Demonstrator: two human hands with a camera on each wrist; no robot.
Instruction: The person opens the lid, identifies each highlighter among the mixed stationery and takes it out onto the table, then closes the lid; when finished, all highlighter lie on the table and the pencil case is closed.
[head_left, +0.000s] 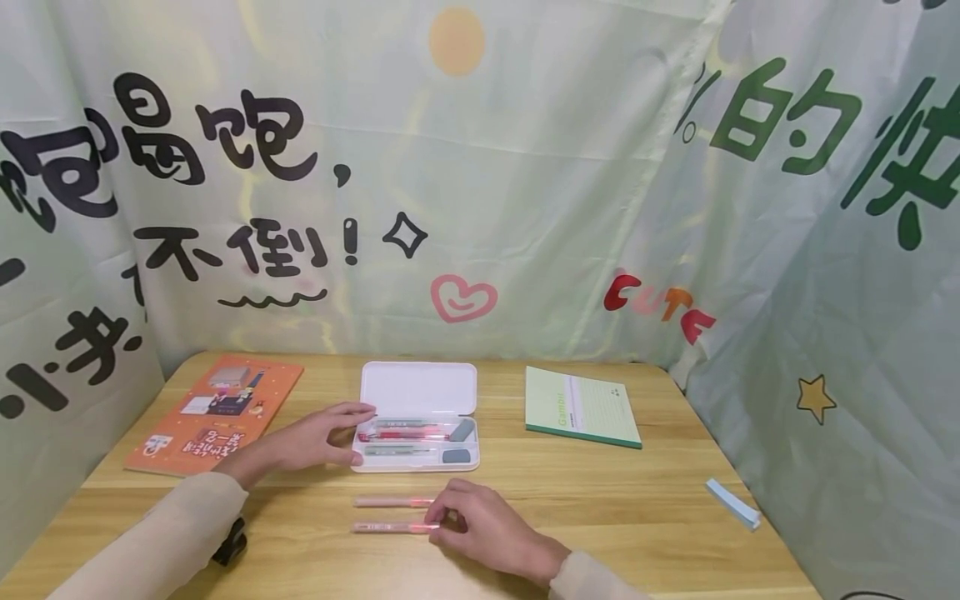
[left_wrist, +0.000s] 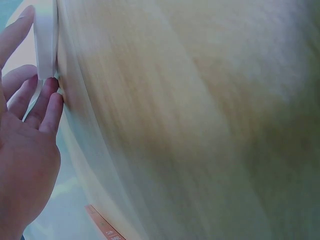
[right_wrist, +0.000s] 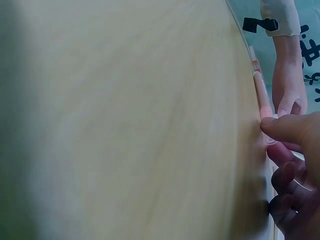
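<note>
On the table lies an open white pencil case, its lid tipped back. Inside are a red pen, greenish pens and grey-blue blocks. My left hand holds the case's left end, thumb at the near corner and fingers at the far side. In the left wrist view, those fingertips meet the white end of the case. Nearer me, my right hand pinches the right end of a pink pen between thumb and finger. Another pink pen lies parallel just behind it.
An orange booklet lies at the left, partly behind my left forearm. A green notebook is at the back right. Near the right edge rests a light blue strip. Printed fabric hangs around the table.
</note>
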